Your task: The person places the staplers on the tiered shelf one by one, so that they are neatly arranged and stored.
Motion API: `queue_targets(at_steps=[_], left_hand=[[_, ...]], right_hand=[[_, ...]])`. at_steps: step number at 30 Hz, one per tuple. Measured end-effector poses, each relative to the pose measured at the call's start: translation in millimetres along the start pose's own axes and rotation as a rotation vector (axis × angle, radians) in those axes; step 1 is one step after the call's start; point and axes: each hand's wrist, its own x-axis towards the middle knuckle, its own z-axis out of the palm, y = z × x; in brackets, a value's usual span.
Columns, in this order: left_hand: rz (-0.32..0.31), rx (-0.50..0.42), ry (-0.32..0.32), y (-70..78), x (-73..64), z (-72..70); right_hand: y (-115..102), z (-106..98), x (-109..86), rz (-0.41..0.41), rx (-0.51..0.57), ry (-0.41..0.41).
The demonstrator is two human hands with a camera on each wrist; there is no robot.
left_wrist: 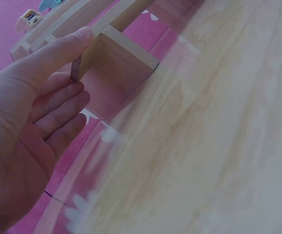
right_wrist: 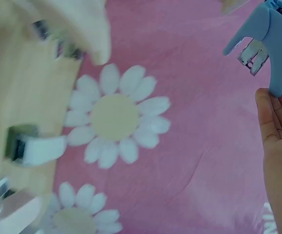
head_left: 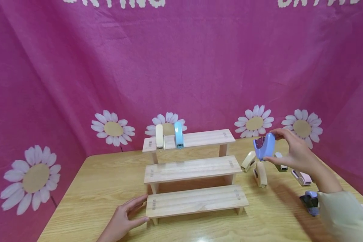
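off to the right of the stepped rack [head_left: 196, 202], a purple stapler [head_left: 270, 146] is pinched end to end, kinda upright, by the right hand [head_left: 296, 154]; the rack's lowest step is gripped by the left hand [head_left: 122, 215].

1 blue-purple stapler [head_left: 269, 147], on end, midair

Curtained booth — magenta cloth [head_left: 199, 67] (daisy-printed)

Right hand [head_left: 295, 153]: bare, as is the wrist [head_left: 313, 168] directly behind it; farther back from the hand, a sleeve [head_left: 343, 215], plain pale grey-green, loose and softly creased, its edge crossing the forearm [head_left: 328, 183]. Left hand [head_left: 123, 215]: likewise bare in its visible part.
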Motion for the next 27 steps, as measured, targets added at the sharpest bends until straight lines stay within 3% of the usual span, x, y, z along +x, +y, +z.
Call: queue_targets(at_steps=[5, 12, 18, 27], left_hand=[[-0.051, -0.002, -0.007, 0.4, -1.1, -2.3], [0.003, -0.002, -0.013, -0.9, -0.4, -1.5], [-0.047, -0.013, -0.004, -3.8, 0.5, -2.8], [-0.011, -0.001, -0.015, -4.0, 0.9, -3.1]], right_hand=[[-12, 8, 24.3, -0.064, -0.006, 0.001], [-32, 22, 61.3, -0.169, 0.082, -0.012], [-49, 42, 90.0, -0.260, 0.134, -0.020], [-71, 64, 112.1, -0.256, 0.169, -0.110]])
